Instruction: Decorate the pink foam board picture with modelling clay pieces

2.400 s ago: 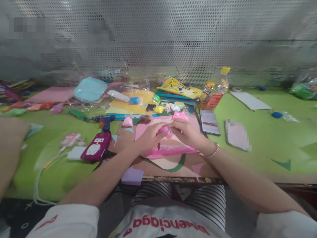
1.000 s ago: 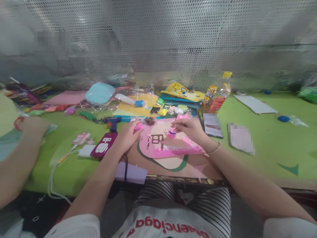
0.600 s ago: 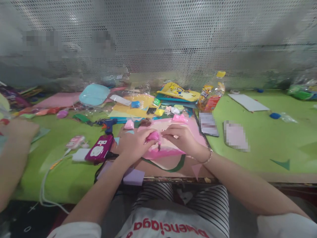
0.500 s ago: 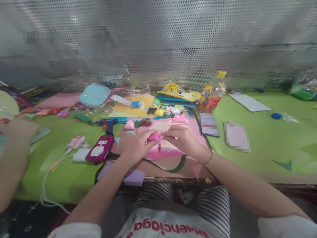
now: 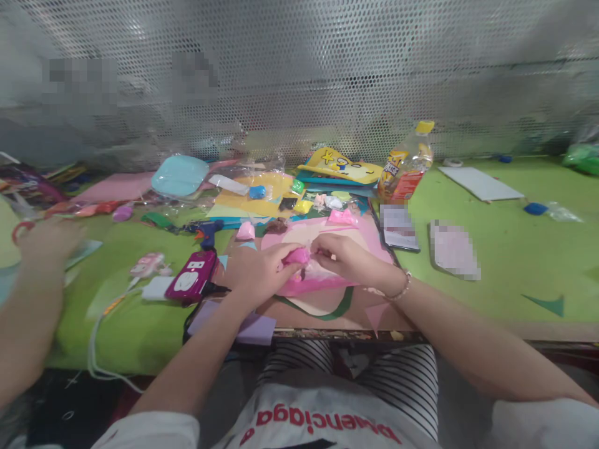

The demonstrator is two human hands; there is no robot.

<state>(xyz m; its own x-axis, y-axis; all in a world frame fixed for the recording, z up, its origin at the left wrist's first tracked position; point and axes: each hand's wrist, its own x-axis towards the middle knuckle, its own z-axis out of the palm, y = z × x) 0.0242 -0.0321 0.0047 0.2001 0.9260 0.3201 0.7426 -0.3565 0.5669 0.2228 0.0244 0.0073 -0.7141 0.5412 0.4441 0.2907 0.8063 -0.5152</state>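
A lump of bright pink modelling clay (image 5: 297, 256) is pinched between the thumb and fingers of my left hand (image 5: 266, 269). Close to its right side, my right hand (image 5: 340, 254) has its fingers curled and pressed together; what they hold, if anything, is too small to make out. Beneath both hands lies a layered pink and cream paper cutout (image 5: 281, 236), with a dark green curved strip (image 5: 340, 309) along its lower edge. A paler pink clay lump (image 5: 246, 231) and a brown lump (image 5: 277, 226) sit just beyond my left hand.
Left of me are a purple device (image 5: 193, 278) with a white cable and a blue glue gun (image 5: 209, 233). Behind stand a drink bottle (image 5: 406, 165) and stacked yellow craft sheets (image 5: 344, 169). A phone (image 5: 399, 228) lies right. Another person's hand (image 5: 49, 243) holds red-handled scissors (image 5: 21, 232).
My right hand's fingers have curled in more and drawn slightly away from the clay. The left hand keeps its hold. The whole view has shifted a little.
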